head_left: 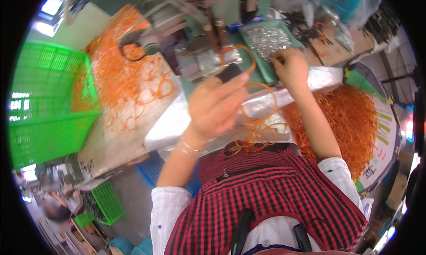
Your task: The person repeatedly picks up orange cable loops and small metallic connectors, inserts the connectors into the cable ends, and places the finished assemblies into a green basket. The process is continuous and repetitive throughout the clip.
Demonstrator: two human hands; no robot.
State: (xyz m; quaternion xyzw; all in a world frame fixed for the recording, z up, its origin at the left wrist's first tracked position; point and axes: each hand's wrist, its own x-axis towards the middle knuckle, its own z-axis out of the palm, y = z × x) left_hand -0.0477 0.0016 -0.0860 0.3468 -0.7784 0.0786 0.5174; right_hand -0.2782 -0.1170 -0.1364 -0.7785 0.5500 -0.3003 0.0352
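Observation:
My left hand [217,106] is closed in front of a small bench machine [208,57], with a dark cover [229,73] on one finger. It grips an orange plastic loop [255,61] whose curve reaches up to the machine; part of it is hidden by the fingers. Another orange ring [276,105] hangs just right of that hand. At the right edge of a green tray [266,73] of small shiny metal parts [267,41], my right hand [292,68] has its fingertips pinched together. Something dark shows at those fingertips; what they hold is too small to tell.
Orange loops are heaped on the left tabletop [133,144] beside a green basket [53,126]. Several more lie at my lap on silvery sheeting [171,126]. A large sack [379,159] of orange pieces stands right. Behind at left, a person [62,204] is working.

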